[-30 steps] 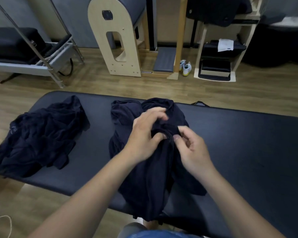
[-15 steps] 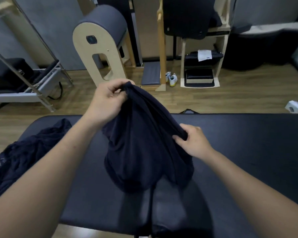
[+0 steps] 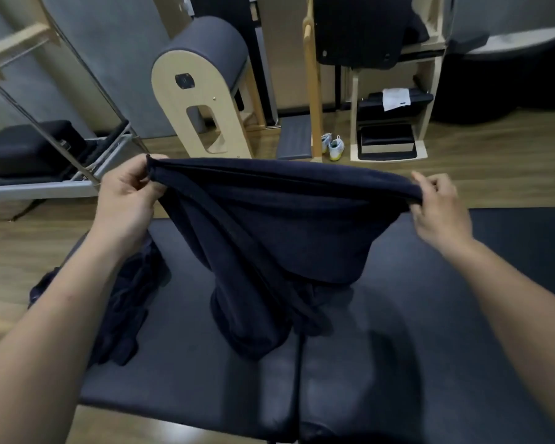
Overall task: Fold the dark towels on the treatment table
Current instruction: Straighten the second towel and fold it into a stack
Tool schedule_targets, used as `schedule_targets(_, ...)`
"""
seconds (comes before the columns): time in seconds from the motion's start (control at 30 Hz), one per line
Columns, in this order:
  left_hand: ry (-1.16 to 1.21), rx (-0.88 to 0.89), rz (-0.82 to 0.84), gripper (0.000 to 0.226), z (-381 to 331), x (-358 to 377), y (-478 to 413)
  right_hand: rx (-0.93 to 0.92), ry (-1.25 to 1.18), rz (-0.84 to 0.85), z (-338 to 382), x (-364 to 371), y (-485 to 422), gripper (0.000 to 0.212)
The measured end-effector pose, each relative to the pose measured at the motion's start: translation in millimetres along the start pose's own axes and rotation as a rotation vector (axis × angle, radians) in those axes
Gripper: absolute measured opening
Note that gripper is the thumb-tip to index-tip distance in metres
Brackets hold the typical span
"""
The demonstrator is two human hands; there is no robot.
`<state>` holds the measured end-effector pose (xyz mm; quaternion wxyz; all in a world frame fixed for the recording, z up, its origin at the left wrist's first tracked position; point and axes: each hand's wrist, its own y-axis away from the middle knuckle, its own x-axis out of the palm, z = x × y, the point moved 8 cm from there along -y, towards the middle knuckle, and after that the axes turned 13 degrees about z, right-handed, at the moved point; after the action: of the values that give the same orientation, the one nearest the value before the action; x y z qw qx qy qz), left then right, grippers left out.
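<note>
Navy towel (image 3: 285, 225) hangs spread over the counter (image 3: 430, 347), with the left hand (image 3: 125, 200) and right hand (image 3: 439, 209) each clamping fingers on a top corner. Opening-out seems the step in hand; next, the corners probably need bringing together evenly.

Tabletop (image 3: 414, 331): black padded surface that stands on a wooden floor (image 3: 500, 174).
Seam (image 3: 299, 379): runs across the padding near the middle.
Left end: a dark crumpled towel (image 3: 122, 312) lies in a heap.
Middle: the lower end of a hanging towel (image 3: 269, 238) rests bunched on the padding, beside the seam.
</note>
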<state>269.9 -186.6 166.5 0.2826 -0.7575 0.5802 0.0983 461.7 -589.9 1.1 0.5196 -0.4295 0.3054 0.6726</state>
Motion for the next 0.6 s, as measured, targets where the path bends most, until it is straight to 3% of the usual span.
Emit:
schedule_targets(0.1,-0.004,-0.051,0.031,0.029,9.3,6.2,2.6,-0.019,0.225,0.379,8.4,58.5,6.1,0.056)
schedule_targets(0.17,-0.018,-0.083,0.049,0.035,13.7,15.7,4.1,-0.042,0.114,0.473,18.6,96.6,28.5,0.056)
schedule_targets(0.3,0.006,-0.149,0.045,0.035,24.2,30.4,3.0,-0.126,-0.127,0.441,57.8,152.8,87.4,0.028)
schedule_targets(0.43,-0.008,-0.178,0.020,0.034,22.1,32.8,-8.1,-0.296,-0.127,0.388,85.8,207.2,128.0,0.027)
schedule_targets(0.5,-0.014,-0.185,0.017,0.033,21.2,30.8,-13.9,-0.255,-0.144,0.400,84.4,223.1,131.5,0.009)
schedule_targets(0.6,-0.034,-0.200,0.009,0.031,24.7,25.9,-22.2,-0.214,-0.181,0.393,83.6,228.6,129.8,0.003)
